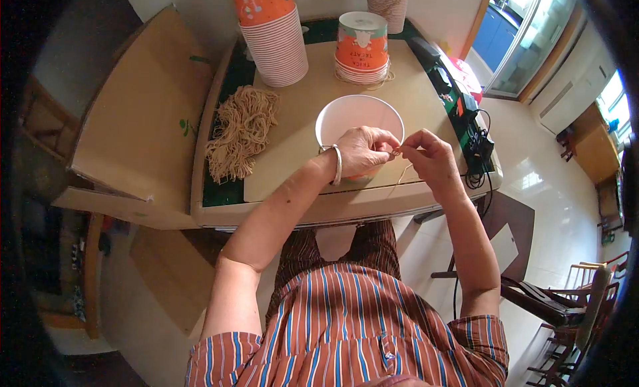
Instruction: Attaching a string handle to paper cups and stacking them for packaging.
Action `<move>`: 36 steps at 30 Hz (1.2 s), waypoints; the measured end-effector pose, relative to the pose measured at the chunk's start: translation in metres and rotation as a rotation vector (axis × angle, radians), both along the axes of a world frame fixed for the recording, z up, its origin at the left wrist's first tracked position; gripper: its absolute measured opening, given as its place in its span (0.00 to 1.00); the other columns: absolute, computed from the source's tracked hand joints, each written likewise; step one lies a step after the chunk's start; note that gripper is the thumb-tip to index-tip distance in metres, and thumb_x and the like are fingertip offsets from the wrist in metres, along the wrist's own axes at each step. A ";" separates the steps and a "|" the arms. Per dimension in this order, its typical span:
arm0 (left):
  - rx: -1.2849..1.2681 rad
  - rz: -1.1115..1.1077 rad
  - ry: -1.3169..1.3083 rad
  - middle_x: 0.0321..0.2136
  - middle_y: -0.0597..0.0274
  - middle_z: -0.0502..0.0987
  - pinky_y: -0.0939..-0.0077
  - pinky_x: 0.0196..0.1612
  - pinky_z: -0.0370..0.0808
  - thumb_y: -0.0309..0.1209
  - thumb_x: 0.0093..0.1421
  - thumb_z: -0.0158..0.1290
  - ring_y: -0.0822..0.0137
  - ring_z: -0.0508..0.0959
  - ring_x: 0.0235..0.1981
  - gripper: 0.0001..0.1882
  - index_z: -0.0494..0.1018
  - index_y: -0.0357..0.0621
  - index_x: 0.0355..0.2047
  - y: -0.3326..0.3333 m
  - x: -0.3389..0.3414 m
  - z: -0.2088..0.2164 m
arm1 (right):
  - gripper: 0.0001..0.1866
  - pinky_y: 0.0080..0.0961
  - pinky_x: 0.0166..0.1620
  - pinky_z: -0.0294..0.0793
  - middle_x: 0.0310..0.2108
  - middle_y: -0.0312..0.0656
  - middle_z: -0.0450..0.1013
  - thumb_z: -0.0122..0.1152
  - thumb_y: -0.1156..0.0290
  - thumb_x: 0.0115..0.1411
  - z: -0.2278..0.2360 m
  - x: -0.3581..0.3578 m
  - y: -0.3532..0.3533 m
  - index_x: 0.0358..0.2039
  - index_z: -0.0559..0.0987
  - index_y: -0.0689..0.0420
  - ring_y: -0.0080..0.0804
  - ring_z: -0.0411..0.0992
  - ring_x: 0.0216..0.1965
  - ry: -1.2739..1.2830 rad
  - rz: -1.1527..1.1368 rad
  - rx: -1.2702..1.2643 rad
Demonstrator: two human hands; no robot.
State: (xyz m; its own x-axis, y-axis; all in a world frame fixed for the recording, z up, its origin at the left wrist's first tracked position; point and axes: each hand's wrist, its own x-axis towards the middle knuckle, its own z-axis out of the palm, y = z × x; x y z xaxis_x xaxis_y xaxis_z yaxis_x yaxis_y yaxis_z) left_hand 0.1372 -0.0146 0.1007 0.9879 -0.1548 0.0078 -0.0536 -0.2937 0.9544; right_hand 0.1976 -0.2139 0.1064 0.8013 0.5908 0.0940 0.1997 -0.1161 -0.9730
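Observation:
A paper bucket [360,114], white inside, stands upright near the table's front edge. My left hand [363,151] lies over its near rim, with thumb and fingertips pinched on a thin beige string [401,176]. From the right, my right hand [431,159] meets it, thumb and forefinger also pinching the string at the bucket's right side. A loose end of string hangs below the fingers. My left hand covers most of the bucket's near wall. Left of the bucket lies a heap of beige strings [243,131].
Behind stands a short upside-down stack of orange buckets [361,51] with string around it. A tall bucket stack [271,44] rises at the back left, another stack [388,7] at the back. Black cables and adapters [478,144] line the right edge. A cardboard box [143,114] adjoins the left.

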 end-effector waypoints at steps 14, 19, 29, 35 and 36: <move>0.022 -0.045 0.058 0.18 0.72 0.71 0.77 0.24 0.68 0.28 0.61 0.58 0.79 0.69 0.19 0.08 0.80 0.43 0.40 -0.004 0.005 0.005 | 0.03 0.13 0.31 0.68 0.26 0.30 0.74 0.64 0.77 0.61 0.000 0.001 -0.007 0.33 0.78 0.60 0.12 0.68 0.29 -0.018 0.027 -0.015; 0.078 -0.055 0.050 0.22 0.69 0.77 0.76 0.30 0.72 0.29 0.61 0.58 0.77 0.73 0.24 0.07 0.80 0.42 0.39 -0.007 0.008 0.009 | 0.03 0.13 0.32 0.68 0.27 0.31 0.74 0.64 0.78 0.60 0.000 0.002 -0.012 0.33 0.77 0.61 0.12 0.68 0.29 -0.044 0.016 -0.022; 0.180 -0.116 0.071 0.29 0.61 0.82 0.72 0.36 0.75 0.33 0.60 0.59 0.71 0.78 0.30 0.10 0.79 0.41 0.39 -0.007 0.011 0.017 | 0.03 0.15 0.35 0.71 0.27 0.32 0.74 0.64 0.78 0.60 0.003 0.004 -0.011 0.33 0.77 0.62 0.14 0.70 0.31 -0.065 0.036 -0.018; 0.183 -0.219 -0.001 0.34 0.65 0.79 0.78 0.41 0.74 0.27 0.60 0.58 0.76 0.76 0.35 0.10 0.78 0.38 0.41 0.005 0.014 0.015 | 0.03 0.15 0.35 0.71 0.27 0.32 0.75 0.64 0.78 0.60 0.004 0.001 -0.010 0.33 0.78 0.62 0.15 0.70 0.31 -0.017 0.036 -0.026; 0.177 -0.233 -0.026 0.35 0.65 0.79 0.77 0.43 0.75 0.25 0.59 0.58 0.75 0.76 0.37 0.10 0.78 0.37 0.42 0.007 0.013 0.015 | 0.03 0.15 0.35 0.71 0.27 0.32 0.75 0.64 0.78 0.60 0.005 0.000 -0.009 0.33 0.78 0.62 0.15 0.70 0.30 -0.028 0.032 -0.031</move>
State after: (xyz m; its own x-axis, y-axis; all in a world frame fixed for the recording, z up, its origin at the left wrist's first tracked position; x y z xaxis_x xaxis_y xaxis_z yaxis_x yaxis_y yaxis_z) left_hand 0.1506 -0.0080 0.1158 0.9255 -0.3786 -0.0145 -0.1629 -0.4322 0.8869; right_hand 0.1976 -0.2229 0.1115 0.7794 0.6190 0.0971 0.2305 -0.1392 -0.9631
